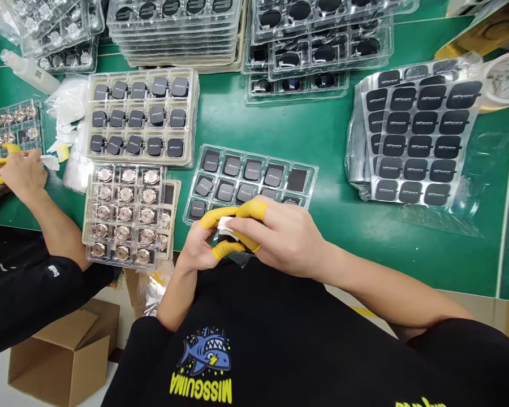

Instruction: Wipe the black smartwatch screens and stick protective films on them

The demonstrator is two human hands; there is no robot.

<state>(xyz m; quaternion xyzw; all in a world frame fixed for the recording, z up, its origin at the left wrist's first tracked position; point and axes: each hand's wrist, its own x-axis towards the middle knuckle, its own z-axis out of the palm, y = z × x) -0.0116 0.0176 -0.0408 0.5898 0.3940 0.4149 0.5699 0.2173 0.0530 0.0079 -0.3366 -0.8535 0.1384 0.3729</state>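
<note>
My left hand (200,246), with yellow finger cots, is closed around a small dark piece with clear film at its lower edge. Most of that piece is hidden by my fingers, so its kind does not show. Pinched in my right hand (286,237), which wears yellow cots too, is a folded white wipe (225,224) pressed against the piece. Both hands meet in front of my chest, over the near edge of a clear plastic tray (311,182). Black square-faced pieces with printed lettering sit in many of its pockets.
Left of me are a tray of black-faced pieces (136,117) and a tray of rose-gold watches (123,213). Sheets of black stickers (419,147) lie right, near a tape roll (507,79). Stacked trays (176,37) stand behind. A co-worker's hand (25,172) is at far left.
</note>
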